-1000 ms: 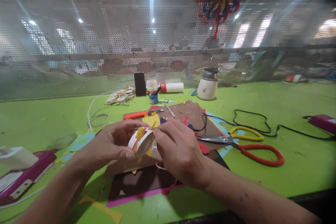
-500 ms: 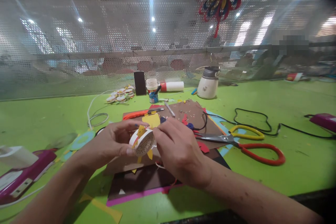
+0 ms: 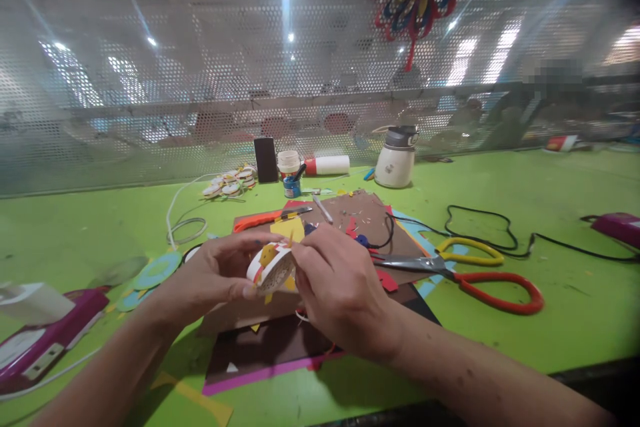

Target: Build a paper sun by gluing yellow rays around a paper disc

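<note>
My left hand (image 3: pixel 213 273) is closed around the left edge of a small round white paper piece (image 3: pixel 277 275) with a pitted face, a white and red rim and yellow paper bits on it. The fingers of my right hand (image 3: pixel 340 287) are pinched together against the piece's right edge. Whatever lies between those fingertips is hidden. Both hands are above brown paper sheets (image 3: pixel 280 343) on the green table. Just beyond them lies a yellow paper square (image 3: pixel 289 229). An orange-handled cutter (image 3: pixel 257 219) rests behind the left hand.
Large scissors (image 3: pixel 445 263) with yellow and red handles lie right of my right hand, near a black cable (image 3: pixel 510 227). Purple power strips (image 3: pixel 55 340) sit at both sides. Behind stand a phone (image 3: pixel 265 160), a blue jar (image 3: pixel 291 187), a bottle (image 3: pixel 395 165) and several similar round pieces (image 3: pixel 230 183).
The round piece has turned a little in my fingers, so more of its rim with the yellow bit shows and less of its pitted face. Both hands stay in nearly the same place.
</note>
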Demonstrator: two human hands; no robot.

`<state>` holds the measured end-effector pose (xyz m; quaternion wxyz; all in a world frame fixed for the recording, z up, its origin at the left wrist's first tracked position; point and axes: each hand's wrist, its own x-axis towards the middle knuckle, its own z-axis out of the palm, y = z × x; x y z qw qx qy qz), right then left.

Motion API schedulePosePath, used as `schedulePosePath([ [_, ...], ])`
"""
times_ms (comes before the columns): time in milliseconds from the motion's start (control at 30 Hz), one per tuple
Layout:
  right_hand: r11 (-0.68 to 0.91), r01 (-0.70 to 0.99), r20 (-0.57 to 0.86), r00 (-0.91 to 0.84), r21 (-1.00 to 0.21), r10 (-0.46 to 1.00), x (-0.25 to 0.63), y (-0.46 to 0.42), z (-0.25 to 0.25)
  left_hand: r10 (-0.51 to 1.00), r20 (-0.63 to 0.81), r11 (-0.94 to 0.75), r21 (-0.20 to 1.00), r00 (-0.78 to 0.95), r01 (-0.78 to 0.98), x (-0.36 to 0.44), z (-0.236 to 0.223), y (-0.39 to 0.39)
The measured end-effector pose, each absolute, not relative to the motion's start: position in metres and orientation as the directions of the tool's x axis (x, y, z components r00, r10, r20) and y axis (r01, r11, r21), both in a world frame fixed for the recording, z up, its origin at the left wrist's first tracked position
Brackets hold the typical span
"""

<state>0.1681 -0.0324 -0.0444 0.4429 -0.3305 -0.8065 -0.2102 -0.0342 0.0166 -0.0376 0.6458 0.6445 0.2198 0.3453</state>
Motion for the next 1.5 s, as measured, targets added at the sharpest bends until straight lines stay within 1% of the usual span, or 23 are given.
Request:
schedulePosePath([
  [200,0.681,0.73,0.856,-0.387,0.056,0.344,0.168,-0.033,-0.045,0.753,0.148,-0.085,0.988,0.641,-0.129,-0.035,-0.036,0.014],
  [333,0.702,0.713,0.861,-0.358,0.002,0.362,0.167,-0.034,-0.044,0.753,0.133,-0.069,0.99,0.645,-0.125,-0.036,-0.036,0.014],
  [400,0.713,0.697,0.861,-0.311,-0.081,0.402,0.166,-0.035,-0.044,0.758,0.139,-0.065,0.988,0.638,-0.138,-0.037,-0.037,0.015],
  [433,0.711,0.688,0.858,-0.27,-0.146,0.438,0.166,-0.035,-0.044,0.765,0.141,-0.062,0.987,0.628,-0.146,-0.038,-0.037,0.015],
  [500,0.68,0.659,0.825,-0.158,-0.321,0.542,0.165,-0.034,-0.043,0.779,0.141,-0.047,0.985,0.611,-0.168,-0.039,-0.038,0.016],
  [567,0.628,0.592,0.742,-0.074,-0.505,0.666,0.166,-0.032,-0.042,0.786,0.137,-0.024,0.981,0.603,-0.191,-0.04,-0.038,0.016],
  [633,0.584,0.491,0.636,-0.075,-0.647,0.768,0.166,-0.03,-0.039,0.776,0.135,-0.004,0.978,0.616,-0.209,-0.04,-0.038,0.016],
  [667,0.568,0.442,0.593,-0.094,-0.695,0.799,0.166,-0.03,-0.038,0.766,0.134,0.005,0.977,0.628,-0.214,-0.041,-0.039,0.016],
  [733,0.558,0.374,0.55,-0.139,-0.741,0.823,0.166,-0.029,-0.036,0.743,0.13,0.026,0.975,0.656,-0.222,-0.042,-0.04,0.016],
  [800,0.57,0.331,0.55,-0.164,-0.752,0.819,0.165,-0.029,-0.035,0.734,0.123,0.056,0.969,0.668,-0.24,-0.044,-0.041,0.016],
  [900,0.546,0.217,0.513,-0.19,-0.809,0.837,0.164,-0.029,-0.035,0.768,0.091,0.116,0.954,0.634,-0.277,-0.046,-0.043,0.016],
  [967,0.457,0.095,0.43,-0.212,-0.885,0.877,0.163,-0.029,-0.036,0.808,0.066,0.147,0.94,0.586,-0.308,-0.046,-0.043,0.016],
  [1033,0.316,0.01,0.306,-0.228,-0.949,0.924,0.163,-0.028,-0.036,0.846,0.032,0.178,0.924,0.532,-0.339,-0.042,-0.043,0.015],
  [1133,0.117,-0.075,0.13,-0.195,-0.99,0.972,0.163,-0.025,-0.038,0.872,-0.006,0.216,0.901,0.489,-0.375,-0.033,-0.04,0.015],
  [1200,0.018,-0.163,0.045,-0.169,-0.986,0.985,0.163,-0.022,-0.041,0.85,-0.004,0.23,0.902,0.527,-0.365,-0.027,-0.039,0.014],
  [1267,-0.072,-0.259,-0.024,-0.182,-0.963,0.983,0.163,-0.018,-0.043,0.851,-0.012,0.22,0.916,0.525,-0.336,-0.022,-0.038,0.013],
  [1367,-0.155,-0.35,-0.059,-0.268,-0.924,0.962,0.164,-0.012,-0.045,0.841,-0.027,0.234,0.918,0.54,-0.319,-0.019,-0.038,0.013],
  [1433,-0.174,-0.354,-0.067,-0.296,-0.919,0.953,0.165,-0.009,-0.045,0.825,-0.023,0.243,0.916,0.564,-0.319,-0.018,-0.038,0.013],
  [1500,-0.181,-0.329,-0.084,-0.287,-0.927,0.954,0.165,-0.007,-0.045,0.824,-0.029,0.247,0.917,0.566,-0.312,-0.016,-0.038,0.013],
])
